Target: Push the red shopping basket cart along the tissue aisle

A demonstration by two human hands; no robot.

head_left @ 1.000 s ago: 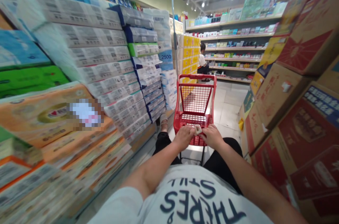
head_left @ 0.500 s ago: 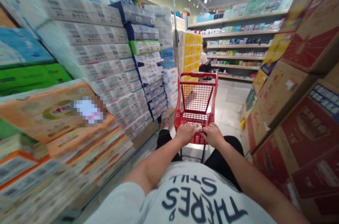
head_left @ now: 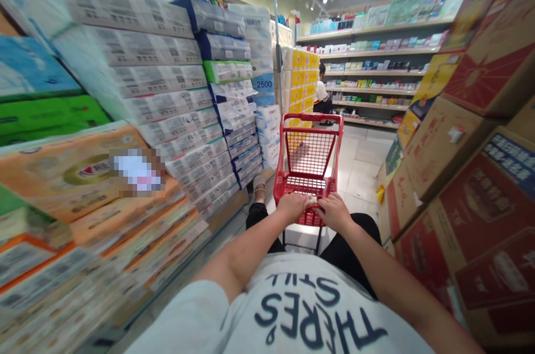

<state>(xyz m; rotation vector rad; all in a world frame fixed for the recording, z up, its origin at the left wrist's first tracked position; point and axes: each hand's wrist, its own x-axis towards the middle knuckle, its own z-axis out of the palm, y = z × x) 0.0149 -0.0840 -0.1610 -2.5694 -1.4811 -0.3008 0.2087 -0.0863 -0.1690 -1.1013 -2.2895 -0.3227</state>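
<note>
A red shopping cart [head_left: 309,177] with a mesh basket stands upright in front of my body. My left hand [head_left: 292,208] is closed over the near handle, towards its left side. Close beside it, my right hand [head_left: 335,213] is closed over the right part of the same handle. Between the two hands, at the fingertips, shows a small whitish thing [head_left: 311,200], too small to name. Both thumbs point inward, and the handle is mostly hidden beneath the fingers. No goods can be made out in the cart.
Wrapped paper packs [head_left: 154,86] are stacked high on the left, with orange packs [head_left: 71,175] nearer. Cardboard cartons [head_left: 443,148] line the right side. Ahead, a person [head_left: 321,95] crouches by yellow packs [head_left: 303,75] and stocked shelves [head_left: 376,52]. Pale floor tiles [head_left: 355,167] run between.
The surroundings have shifted very slightly in view, and the cart sits a touch further left. Both hands keep the same hold on the handle.
</note>
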